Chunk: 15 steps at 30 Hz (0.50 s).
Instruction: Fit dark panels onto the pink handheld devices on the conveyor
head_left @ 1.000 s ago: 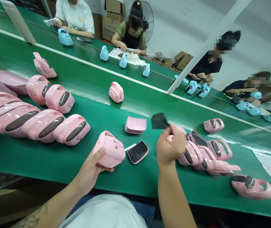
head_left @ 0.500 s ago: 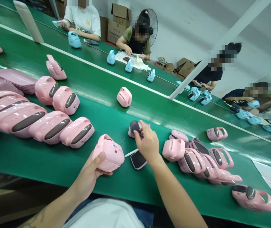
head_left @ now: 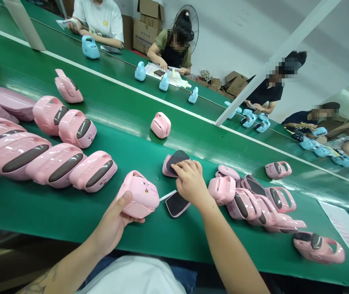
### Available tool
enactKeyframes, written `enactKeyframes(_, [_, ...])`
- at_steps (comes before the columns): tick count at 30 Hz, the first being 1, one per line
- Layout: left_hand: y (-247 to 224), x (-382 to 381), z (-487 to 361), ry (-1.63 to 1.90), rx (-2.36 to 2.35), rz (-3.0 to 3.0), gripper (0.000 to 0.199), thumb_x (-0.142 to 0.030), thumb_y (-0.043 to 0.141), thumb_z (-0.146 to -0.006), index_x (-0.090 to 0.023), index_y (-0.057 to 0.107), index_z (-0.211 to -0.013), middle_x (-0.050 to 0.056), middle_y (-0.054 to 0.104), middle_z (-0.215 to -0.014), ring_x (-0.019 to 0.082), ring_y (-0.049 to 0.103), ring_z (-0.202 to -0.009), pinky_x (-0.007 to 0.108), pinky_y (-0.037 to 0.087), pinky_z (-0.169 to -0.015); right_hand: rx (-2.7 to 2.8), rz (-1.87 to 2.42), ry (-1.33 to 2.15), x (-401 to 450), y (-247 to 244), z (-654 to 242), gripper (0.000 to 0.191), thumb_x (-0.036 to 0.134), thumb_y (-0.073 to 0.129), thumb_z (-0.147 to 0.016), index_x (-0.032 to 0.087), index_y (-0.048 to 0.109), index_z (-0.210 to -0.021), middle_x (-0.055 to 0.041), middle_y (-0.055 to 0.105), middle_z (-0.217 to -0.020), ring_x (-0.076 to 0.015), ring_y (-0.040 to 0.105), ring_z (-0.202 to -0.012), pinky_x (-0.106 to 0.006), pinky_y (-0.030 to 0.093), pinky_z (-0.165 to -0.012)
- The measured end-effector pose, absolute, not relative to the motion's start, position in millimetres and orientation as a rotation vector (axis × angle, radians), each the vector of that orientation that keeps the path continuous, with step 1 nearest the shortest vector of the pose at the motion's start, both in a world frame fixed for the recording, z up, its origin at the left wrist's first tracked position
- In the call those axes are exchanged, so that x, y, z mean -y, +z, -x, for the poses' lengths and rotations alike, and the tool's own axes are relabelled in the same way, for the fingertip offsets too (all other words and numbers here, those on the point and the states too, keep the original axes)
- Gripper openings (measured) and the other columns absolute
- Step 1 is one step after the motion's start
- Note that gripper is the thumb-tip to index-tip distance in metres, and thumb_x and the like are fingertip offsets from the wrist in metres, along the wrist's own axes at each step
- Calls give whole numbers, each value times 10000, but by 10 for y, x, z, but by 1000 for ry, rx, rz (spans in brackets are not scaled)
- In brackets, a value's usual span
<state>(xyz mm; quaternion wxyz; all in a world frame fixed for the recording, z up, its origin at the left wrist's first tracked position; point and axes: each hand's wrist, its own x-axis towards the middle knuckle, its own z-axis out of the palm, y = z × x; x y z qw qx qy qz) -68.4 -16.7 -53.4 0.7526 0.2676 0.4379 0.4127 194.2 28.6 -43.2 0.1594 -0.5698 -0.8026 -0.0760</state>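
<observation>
A pink rounded case (head_left: 140, 195) with a small printed figure is gripped in my left hand (head_left: 113, 222), thumb on its near side. My right hand (head_left: 192, 179) is over a small stack of pink pieces (head_left: 168, 168), its fingertips at a dark flat piece (head_left: 178, 157) on top. The fingers are bent close together; whether they pinch the piece is hard to see. Below that hand, a pink-rimmed black panel (head_left: 176, 204) lies on the green surface (head_left: 150, 241), and a white stick (head_left: 167, 196) lies between it and the case.
Rows of pink cases (head_left: 93, 171) stand at left, more pink cases (head_left: 244, 204) at right. One pink case (head_left: 161, 125) sits farther back on the green belt (head_left: 116, 110). Blue cases (head_left: 90, 47) and several people are beyond the white rail (head_left: 125, 85). Paper (head_left: 342, 232) lies far right.
My right hand's fingers have drawn together, and the dark piece on the stack now lies flatter and extends farther right. The left hand still holds the case. The whole view has shifted slightly.
</observation>
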Motion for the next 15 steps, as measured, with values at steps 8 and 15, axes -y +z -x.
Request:
enactKeyframes(8, [-581, 199, 678, 922, -987, -553, 920, -629, 762, -916, -269, 387, -1676, 157, 740, -1323, 326, 732, -997, 397, 650, -672, 2287, 1718, -96, -426, -461, -1894, 394, 180, 603, -981, 192, 747, -1347, -113, 777, -1121, -288, 680, -1080, -459, 449, -1064])
enactKeyframes(15, [-556, 159, 670, 925, -975, -583, 904, -629, 744, -939, -277, 370, -1683, 152, 728, -1355, 320, 733, -1022, 397, 655, -688, 1994, 1844, -194, -553, -535, -1863, 341, 284, 527, -1105, 158, 744, -1337, -142, 815, -1102, -256, 736, -988, -367, 472, -847])
